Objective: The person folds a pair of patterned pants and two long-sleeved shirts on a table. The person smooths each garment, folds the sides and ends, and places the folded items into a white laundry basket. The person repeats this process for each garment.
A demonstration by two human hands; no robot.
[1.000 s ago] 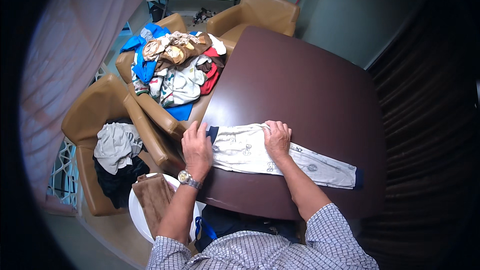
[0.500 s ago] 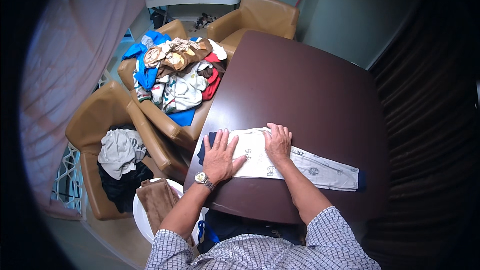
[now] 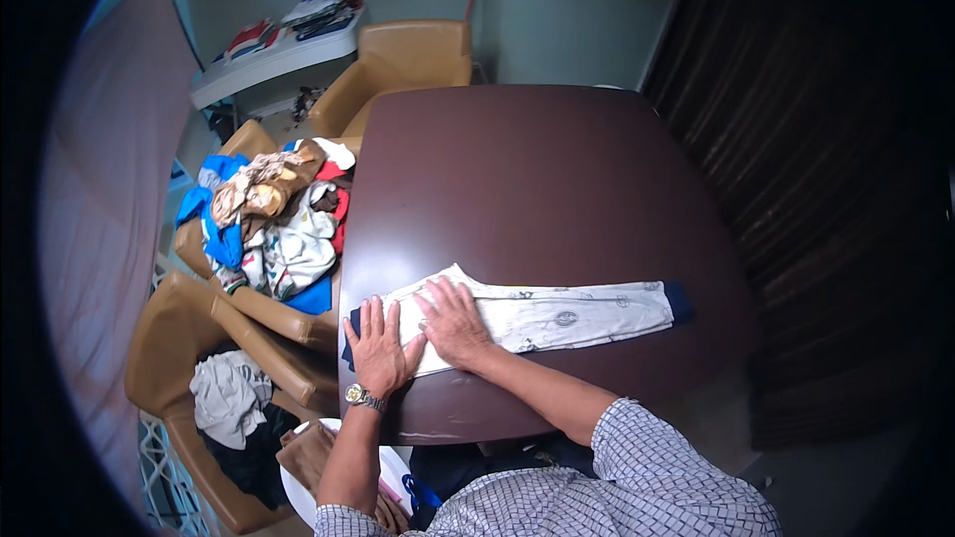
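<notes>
A pair of white printed pants [image 3: 567, 316] with navy cuffs and a navy waistband lies folded lengthwise on the dark brown table [image 3: 517, 179], along its near side. My left hand [image 3: 386, 350] rests flat on the waist end, fingers spread, a metal watch on the wrist. Just right of it, my right hand [image 3: 455, 323] presses flat on the cloth, fingers stretched out. The thumb side of my left hand is close to the right palm. The legs reach out to the right, ending in a navy cuff.
A tan armchair [image 3: 288, 313] left of the table holds a heap of mixed clothes [image 3: 284, 209]. Another armchair [image 3: 164, 358] carries grey and black garments. Brown cloth [image 3: 308, 457] lies on a white round seat beside me. Folded clothes [image 3: 318, 15] sit on a white table behind.
My right hand has slid left along the pants, nearer my left hand. The pants' legs now lie straighter across the table. The view has turned to the right.
</notes>
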